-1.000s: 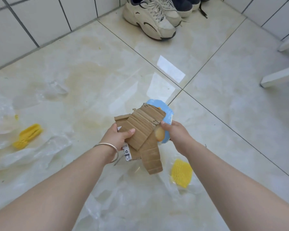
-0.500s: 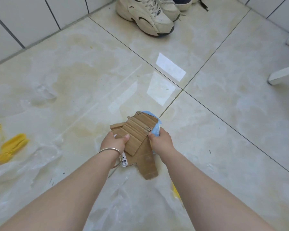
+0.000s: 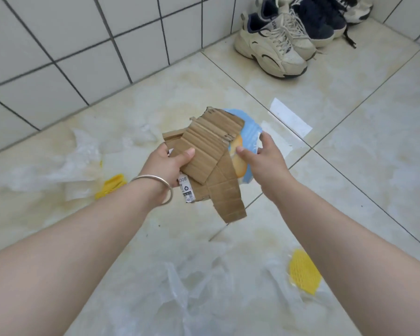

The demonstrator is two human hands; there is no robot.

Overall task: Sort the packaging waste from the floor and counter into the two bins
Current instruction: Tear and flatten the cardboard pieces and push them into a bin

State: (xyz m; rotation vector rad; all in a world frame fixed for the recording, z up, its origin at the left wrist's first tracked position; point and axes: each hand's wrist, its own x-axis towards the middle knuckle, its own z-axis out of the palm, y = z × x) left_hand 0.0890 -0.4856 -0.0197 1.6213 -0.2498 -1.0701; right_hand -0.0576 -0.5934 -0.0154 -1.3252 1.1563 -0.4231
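Observation:
A stack of torn brown cardboard pieces [image 3: 210,151] hangs above the floor, gripped at its left edge by my left hand [image 3: 170,163], thumb on top. A blue printed wrapper [image 3: 249,141] lies behind the cardboard on the right. My right hand [image 3: 264,161] touches the wrapper's edge, thumb on its printed face, fingers loosely spread around it. Clear plastic film [image 3: 194,282] lies crumpled on the floor below my arms. More plastic film [image 3: 58,170] lies at the left. No bins are in view.
Yellow foam net pieces lie on the floor, one at the left [image 3: 110,185] and one at the lower right [image 3: 303,272]. Sneakers [image 3: 277,49] stand in the far corner by the white tiled wall [image 3: 83,44]. The beige floor tiles are glossy.
The view has tilted up and the cardboard stack sits higher. My right hand has loosened from a tight grip on the stack to a light hold on the blue wrapper.

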